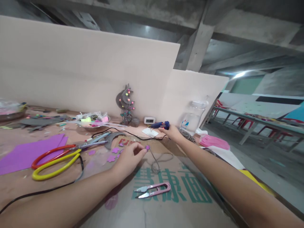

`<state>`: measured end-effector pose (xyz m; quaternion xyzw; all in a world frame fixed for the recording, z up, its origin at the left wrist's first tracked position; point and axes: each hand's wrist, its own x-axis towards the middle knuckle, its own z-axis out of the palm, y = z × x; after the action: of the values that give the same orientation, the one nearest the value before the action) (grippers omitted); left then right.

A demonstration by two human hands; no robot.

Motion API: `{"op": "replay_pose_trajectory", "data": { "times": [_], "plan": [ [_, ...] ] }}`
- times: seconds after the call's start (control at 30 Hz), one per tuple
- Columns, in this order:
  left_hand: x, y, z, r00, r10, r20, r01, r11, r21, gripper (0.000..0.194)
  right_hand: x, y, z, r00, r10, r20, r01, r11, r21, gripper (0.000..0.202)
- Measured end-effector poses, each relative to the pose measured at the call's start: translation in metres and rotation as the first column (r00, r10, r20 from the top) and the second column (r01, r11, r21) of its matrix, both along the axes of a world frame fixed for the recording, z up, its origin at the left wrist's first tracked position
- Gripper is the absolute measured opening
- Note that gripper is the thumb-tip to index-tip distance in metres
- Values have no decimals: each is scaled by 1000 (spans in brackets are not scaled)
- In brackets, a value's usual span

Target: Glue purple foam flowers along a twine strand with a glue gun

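Note:
My left hand (132, 155) is closed in a pinch over the cardboard. At its fingertips is a small purple piece (147, 147), from which a thin grey string (155, 166) trails in a loop. Farther back, my right hand (174, 133) has its fingers round a blue hot glue gun (160, 125), which lies low near a white paper (150, 132). Several purple flower cut-outs (111, 158) lie left of my left hand. Pink-handled thread snips (154, 190) rest on the cardboard (125, 209), blades pointing left.
Red-and-yellow-handled scissors (57, 161) lie beside purple sheets (21, 153) at left. Behind stand a grey moon-shaped ornament (127, 104) with coloured beads, a small white clock (149, 120) and a clear plastic jar (193, 117). A black cord (133, 136) crosses the table.

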<state>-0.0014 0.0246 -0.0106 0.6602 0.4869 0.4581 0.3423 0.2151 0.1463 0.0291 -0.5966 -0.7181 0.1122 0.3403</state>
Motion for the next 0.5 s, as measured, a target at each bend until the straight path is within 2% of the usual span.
{"op": "replay_pose_trajectory", "data": {
  "times": [0.17,0.3,0.37,0.4,0.43,0.5],
  "plan": [
    [0,1,-2,1000,-12,6,12,1000,-16,22,3,14,-18,1000,-30,1,30,998,-49,26],
    [-1,-1,-2,1000,-14,-1,14,1000,-20,22,7,5,-8,995,-92,-36,94,994,54,49],
    [-1,-1,-2,1000,-22,9,22,999,-27,23,5,-17,5,992,-104,-71,114,981,157,57],
    [-1,-1,-2,1000,-23,19,24,999,-29,24,3,-33,11,994,-74,-83,91,971,220,53],
    [0,-2,-1,999,-25,30,26,999,-29,25,0,-53,18,993,27,-115,13,942,336,46],
    [0,-2,0,998,-29,47,30,999,-27,26,-3,-97,29,971,219,-98,-158,890,428,31]
  ]
}}
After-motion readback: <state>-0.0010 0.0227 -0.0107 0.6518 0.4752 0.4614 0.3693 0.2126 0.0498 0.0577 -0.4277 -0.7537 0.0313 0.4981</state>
